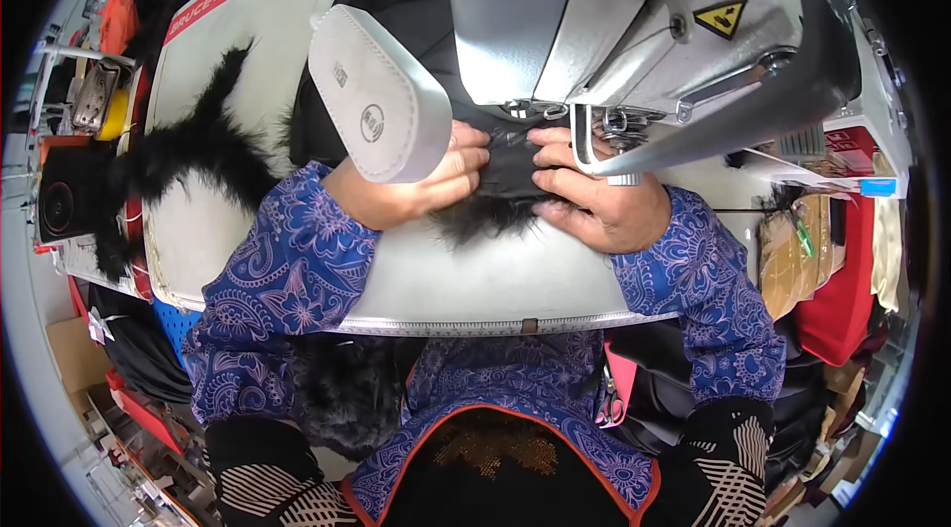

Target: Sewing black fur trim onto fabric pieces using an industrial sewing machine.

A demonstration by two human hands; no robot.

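1. The left hand (pixel 421 185) presses its fingers flat on the black fabric piece with a long black fur fringe (pixel 500 185), thumb tucked against the cloth; it pins rather than closes around it.
2. The right hand (pixel 594 195) does the same from the right, fingers curled over the cloth edge and bearing down, so the piece is stretched between the 2 hands.
3. The fabric lies on the white sewing table (pixel 475 279), its far edge just under the presser foot and needle (pixel 555 111) of the grey industrial sewing machine (pixel 634 22), its fur spilling toward the near side.
4. A white oblong lamp head (pixel 376 96) hangs over the left wrist and hides part of it.
5. More black fur trim (pixel 198 156) sprawls at the table's left, well apart from the hands; a measuring tape strip (pixel 495 326) runs along the near edge.
6. Judged from this, the step is feeding the seam under the needle. The next move calls for both hands to push the cloth evenly away, keeping fur clear of the stitch line and fingertips off the needle path.
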